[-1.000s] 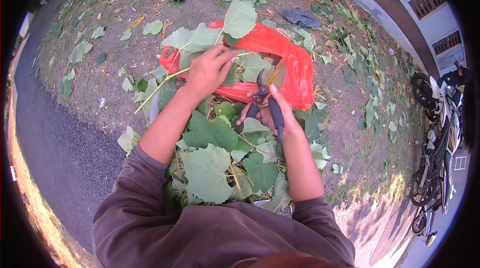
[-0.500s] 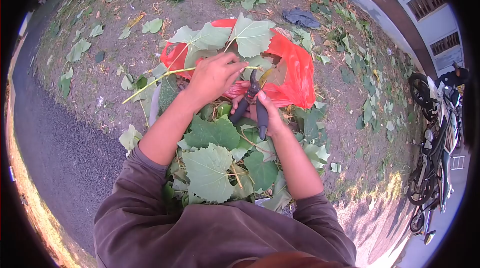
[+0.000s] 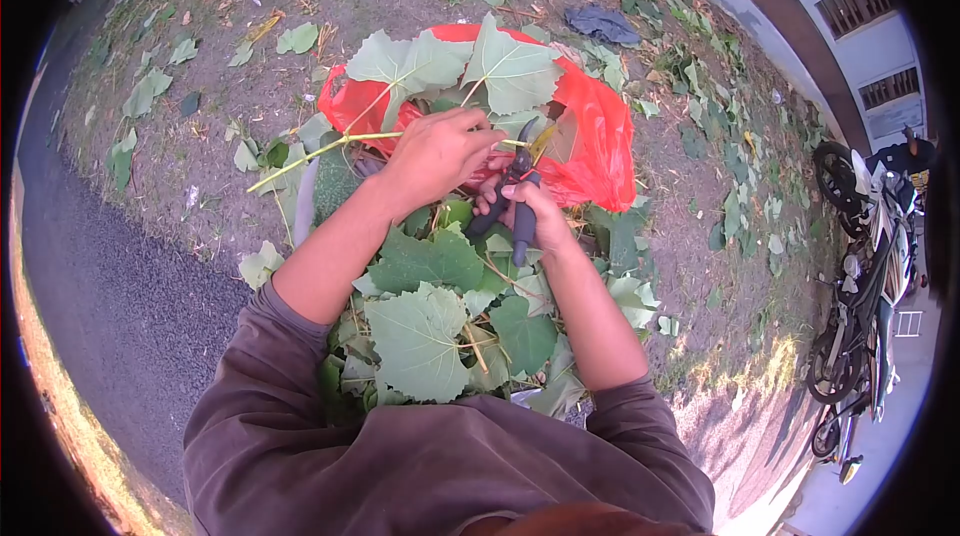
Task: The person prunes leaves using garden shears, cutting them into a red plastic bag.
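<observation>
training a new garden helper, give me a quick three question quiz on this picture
1. True or false: the left hand grips a leafy stem.
2. What does the right hand hold? A) a trowel B) shears C) a rake
3. Fill in the colour: the plastic bag just beyond both hands is ____.

Key: 1 true; 2 B; 3 red.
</observation>
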The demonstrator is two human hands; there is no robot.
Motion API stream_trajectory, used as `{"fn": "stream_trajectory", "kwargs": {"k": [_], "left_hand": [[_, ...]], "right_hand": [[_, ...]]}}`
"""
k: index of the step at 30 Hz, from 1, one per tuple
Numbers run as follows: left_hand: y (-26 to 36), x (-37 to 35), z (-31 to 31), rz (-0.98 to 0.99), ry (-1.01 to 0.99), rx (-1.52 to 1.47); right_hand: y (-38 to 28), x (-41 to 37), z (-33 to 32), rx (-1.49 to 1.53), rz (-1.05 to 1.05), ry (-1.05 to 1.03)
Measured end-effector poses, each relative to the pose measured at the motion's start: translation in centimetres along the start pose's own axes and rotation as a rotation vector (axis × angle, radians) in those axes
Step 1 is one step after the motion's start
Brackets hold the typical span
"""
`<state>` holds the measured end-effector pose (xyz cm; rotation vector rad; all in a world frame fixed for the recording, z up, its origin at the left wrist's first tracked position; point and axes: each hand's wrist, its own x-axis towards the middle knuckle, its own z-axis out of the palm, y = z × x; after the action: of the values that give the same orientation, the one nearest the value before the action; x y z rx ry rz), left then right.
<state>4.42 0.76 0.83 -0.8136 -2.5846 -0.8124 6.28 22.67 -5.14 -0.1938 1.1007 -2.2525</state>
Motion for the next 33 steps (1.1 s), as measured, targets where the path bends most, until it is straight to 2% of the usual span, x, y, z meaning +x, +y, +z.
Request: {"fn": "stream_trajectory", "kwargs": {"k": [9, 13, 16, 18, 21, 26, 30, 33], "left_hand": [[-0.5, 0.1, 0.6, -0.064, 0.014, -0.072], [-0.8, 0.2, 0.7, -0.117, 0.037, -0.206], [-0.8, 0.2, 0.5, -0.108, 0.077, -0.230], [-0.7, 0.3, 0.5, -0.097, 0.103, -0.231], [-0.8, 0.3, 0.4, -0.143, 0.165, -0.219], [-1.0, 0.2, 0.8, -0.069, 0.102, -0.109], [-1.0, 0.3, 0.9, 0.013, 0.126, -0.064], [-0.8, 0.3, 0.8, 0.055, 0.057, -0.065]], "right_hand": [[-0.6, -0.6, 1.0, -0.146, 0.075, 0.140], [-0.9, -0.6, 0.9, -0.126, 0.101, 0.105], [-0.6, -0.4, 0.8, -0.229, 0.053, 0.074], [-0.4, -0.3, 0.9, 0.094, 0.031, -0.061], [-0.2, -0.4, 1.0, 0.115, 0.050, -0.100], [-0.1, -0.4, 1.0, 0.051, 0.031, -0.077], [0.3, -0.2, 0.5, 0.024, 0.032, -0.050], [0.2, 0.0, 0.2, 0.036, 0.029, -0.004]]}}
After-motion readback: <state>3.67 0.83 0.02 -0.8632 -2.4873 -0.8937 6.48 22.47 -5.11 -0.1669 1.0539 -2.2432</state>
